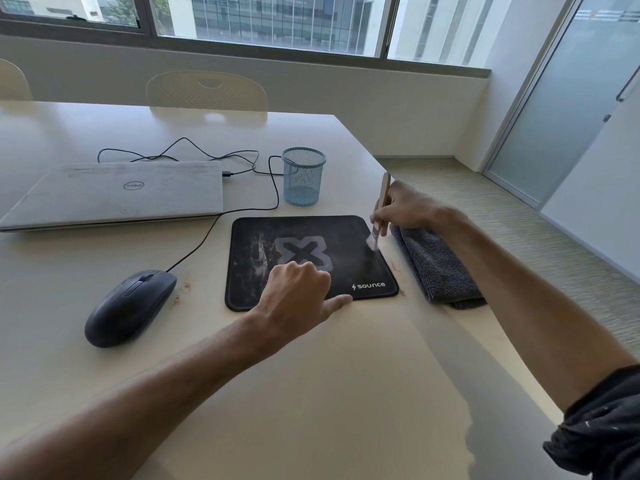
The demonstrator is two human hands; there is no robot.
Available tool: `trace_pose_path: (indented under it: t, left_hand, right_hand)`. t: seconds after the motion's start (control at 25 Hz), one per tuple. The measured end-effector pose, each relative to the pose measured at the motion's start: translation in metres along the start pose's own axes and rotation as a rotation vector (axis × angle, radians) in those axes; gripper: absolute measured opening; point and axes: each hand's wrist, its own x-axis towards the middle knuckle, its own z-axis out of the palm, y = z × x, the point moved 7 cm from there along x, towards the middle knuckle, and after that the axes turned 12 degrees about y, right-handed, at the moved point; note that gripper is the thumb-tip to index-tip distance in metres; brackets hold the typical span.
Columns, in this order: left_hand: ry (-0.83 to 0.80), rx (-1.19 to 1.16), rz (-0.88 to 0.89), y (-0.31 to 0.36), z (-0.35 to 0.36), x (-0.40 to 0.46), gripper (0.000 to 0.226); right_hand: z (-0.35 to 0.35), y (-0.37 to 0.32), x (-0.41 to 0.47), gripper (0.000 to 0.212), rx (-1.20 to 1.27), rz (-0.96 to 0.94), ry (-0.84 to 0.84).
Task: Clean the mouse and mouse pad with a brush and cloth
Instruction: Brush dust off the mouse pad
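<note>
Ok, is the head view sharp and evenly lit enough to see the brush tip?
Head view: brush bristles motion-blurred at the mouse pad right edge; right hand slightly soft; daylight from the windows casts arm shadows on the table; wide-angle bending at edges.

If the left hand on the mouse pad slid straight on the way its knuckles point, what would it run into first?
Likely the crumbs and dust on the mouse pad, just ahead of the left hand; the mesh cup stands farther off. Depth is unclear.
</note>
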Motion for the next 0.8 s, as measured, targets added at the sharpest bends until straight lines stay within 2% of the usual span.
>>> trace_pose_path:
  t: [0.08, 0.24, 0.4, 0.44, 0.56, 0.6, 0.72, 0.8]
  left_hand:
    - [0.01, -0.003, -0.001, -0.001, -0.001, 0.0, 0.064]
    - [-0.001, -0.009, -0.008, -0.001, 0.001, -0.001, 0.064]
    - [-0.017, 0.003, -0.009, -0.002, 0.003, 0.0, 0.065]
    - [-0.009, 0.004, -0.008, -0.002, 0.002, 0.0, 0.065]
    - [0.006, 0.008, -0.003, -0.001, 0.002, 0.0, 0.066]
    - [0.008, 0.01, 0.0, -0.001, 0.002, 0.0, 0.066]
    - [0.036, 0.025, 0.013, -0.001, 0.0, -0.001, 0.067]
    - [0.074, 0.034, 0.013, -0.002, -0.003, 0.0, 0.067]
  right_hand:
    - [-0.006, -0.002, -0.007, 0.026, -0.027, -0.042, 0.151]
    - [-0.001, -0.001, -0.02, 0.022, -0.072, -0.013, -0.055]
    - [-0.012, -0.002, -0.024, 0.03, -0.103, -0.028, 0.171]
    - [-0.01, 0.001, -0.027, 0.03, -0.106, -0.025, 0.155]
    - [-0.006, 0.007, -0.037, 0.026, -0.098, 0.02, -0.06]
    - [-0.008, 0.007, -0.039, 0.027, -0.087, 0.019, -0.058]
    - [-0.018, 0.003, -0.049, 0.032, -0.087, -0.008, 0.19]
    - [-0.013, 0.002, -0.056, 0.032, -0.093, -0.045, 0.149]
